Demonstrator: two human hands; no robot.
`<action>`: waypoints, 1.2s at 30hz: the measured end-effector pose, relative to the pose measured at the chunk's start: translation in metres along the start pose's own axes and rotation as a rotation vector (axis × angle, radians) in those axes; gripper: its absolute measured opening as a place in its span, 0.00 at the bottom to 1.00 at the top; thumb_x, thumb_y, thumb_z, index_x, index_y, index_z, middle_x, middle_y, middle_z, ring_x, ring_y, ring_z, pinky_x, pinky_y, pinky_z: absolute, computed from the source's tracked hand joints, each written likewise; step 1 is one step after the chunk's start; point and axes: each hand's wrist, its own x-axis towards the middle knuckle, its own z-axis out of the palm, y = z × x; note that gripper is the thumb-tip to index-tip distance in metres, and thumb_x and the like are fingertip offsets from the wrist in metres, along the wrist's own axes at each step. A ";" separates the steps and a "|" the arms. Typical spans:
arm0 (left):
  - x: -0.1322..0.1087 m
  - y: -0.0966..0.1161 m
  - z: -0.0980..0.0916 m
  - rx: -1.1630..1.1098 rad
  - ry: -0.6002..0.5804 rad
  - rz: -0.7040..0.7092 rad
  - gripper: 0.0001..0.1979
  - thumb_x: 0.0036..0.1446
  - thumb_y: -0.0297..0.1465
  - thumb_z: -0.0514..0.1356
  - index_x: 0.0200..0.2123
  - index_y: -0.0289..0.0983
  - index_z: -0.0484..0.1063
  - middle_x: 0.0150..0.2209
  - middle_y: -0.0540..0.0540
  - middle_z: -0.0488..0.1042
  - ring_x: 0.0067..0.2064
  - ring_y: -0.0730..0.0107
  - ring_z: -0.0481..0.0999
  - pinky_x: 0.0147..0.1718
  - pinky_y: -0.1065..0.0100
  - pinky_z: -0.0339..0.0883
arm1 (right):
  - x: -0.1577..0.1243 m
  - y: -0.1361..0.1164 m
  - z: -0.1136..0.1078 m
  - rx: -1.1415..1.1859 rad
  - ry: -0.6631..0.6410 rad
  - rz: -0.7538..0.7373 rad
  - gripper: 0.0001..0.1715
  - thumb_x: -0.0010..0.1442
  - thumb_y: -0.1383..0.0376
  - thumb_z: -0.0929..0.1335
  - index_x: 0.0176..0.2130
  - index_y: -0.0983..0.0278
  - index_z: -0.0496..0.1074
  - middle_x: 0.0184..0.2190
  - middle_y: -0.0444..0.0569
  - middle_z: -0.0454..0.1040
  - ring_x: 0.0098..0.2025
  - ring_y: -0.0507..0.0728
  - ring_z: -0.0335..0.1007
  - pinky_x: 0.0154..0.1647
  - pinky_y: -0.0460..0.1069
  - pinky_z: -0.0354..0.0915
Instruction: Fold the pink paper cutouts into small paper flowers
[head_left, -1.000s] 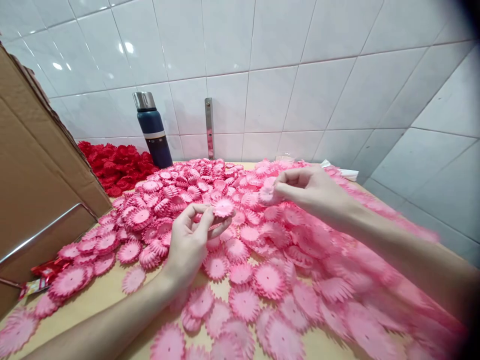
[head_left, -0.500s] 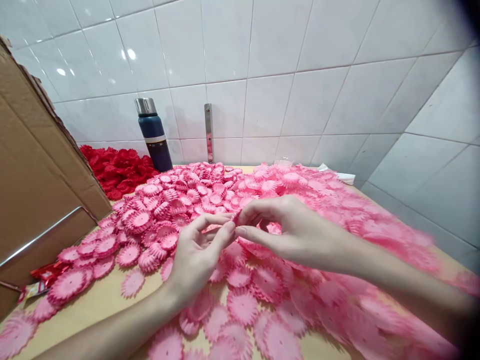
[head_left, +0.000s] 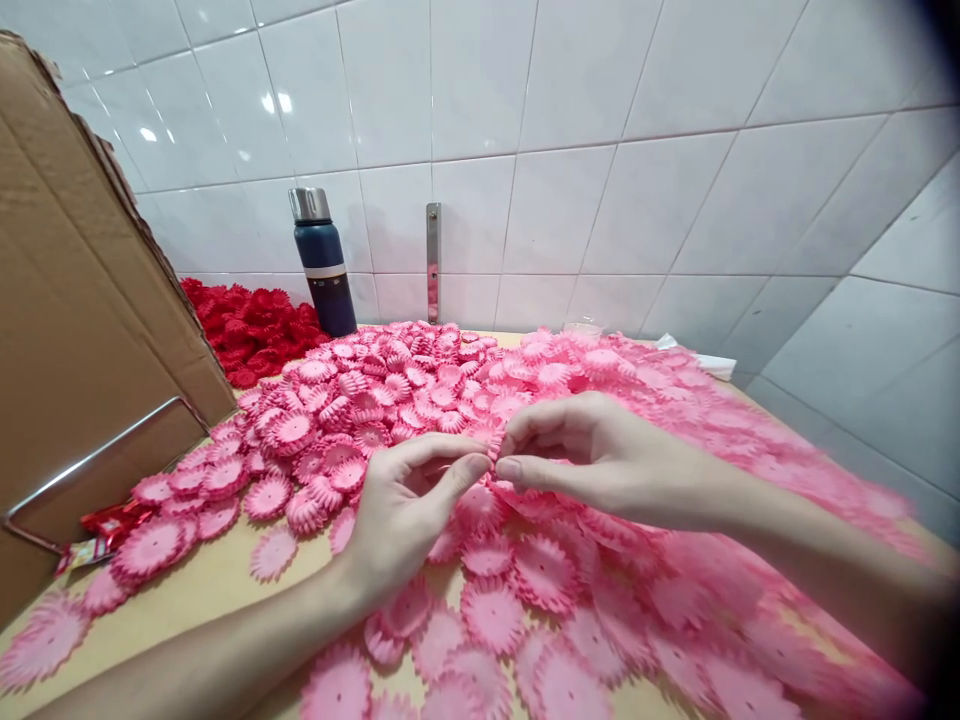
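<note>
Pink petal discs [head_left: 375, 390] cover the bench [head_left: 202, 585]; left hand [head_left: 405, 515] and right hand [head_left: 600, 460] meet, pinching one disc [head_left: 495, 445]; most look untouched.

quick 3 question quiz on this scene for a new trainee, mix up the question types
1. True or false: the left hand and the right hand meet fingertip to fingertip above the pink scalloped flower discs.
2. What stands against the white tiled wall, next to the heap of red flower discs?
A) a dark blue flask with a steel lid
B) a glass jug
C) a green bucket
3. Fill in: the big brown box at the left edge is made of ____.

Key: 1 true. 2 A. 3 cardboard.
</note>
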 end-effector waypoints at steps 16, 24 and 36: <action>0.000 -0.001 0.002 -0.007 -0.002 -0.020 0.04 0.54 0.28 0.64 0.33 0.37 0.80 0.35 0.46 0.82 0.37 0.67 0.80 0.38 0.71 0.73 | -0.002 -0.005 0.002 -0.100 -0.015 0.027 0.09 0.61 0.64 0.65 0.31 0.64 0.73 0.27 0.44 0.72 0.29 0.52 0.66 0.29 0.46 0.62; 0.000 -0.002 0.001 -0.039 -0.005 -0.022 0.04 0.54 0.27 0.64 0.33 0.38 0.80 0.34 0.49 0.81 0.36 0.71 0.80 0.37 0.75 0.73 | -0.002 -0.004 0.001 -0.072 -0.024 0.057 0.10 0.62 0.62 0.65 0.34 0.63 0.74 0.27 0.44 0.72 0.28 0.52 0.65 0.27 0.46 0.61; 0.000 -0.002 0.001 -0.070 -0.022 -0.077 0.05 0.53 0.29 0.66 0.34 0.36 0.80 0.35 0.47 0.82 0.37 0.68 0.81 0.39 0.72 0.74 | -0.003 -0.007 0.005 -0.160 -0.002 -0.014 0.09 0.61 0.70 0.63 0.30 0.64 0.71 0.26 0.42 0.72 0.29 0.50 0.65 0.29 0.45 0.60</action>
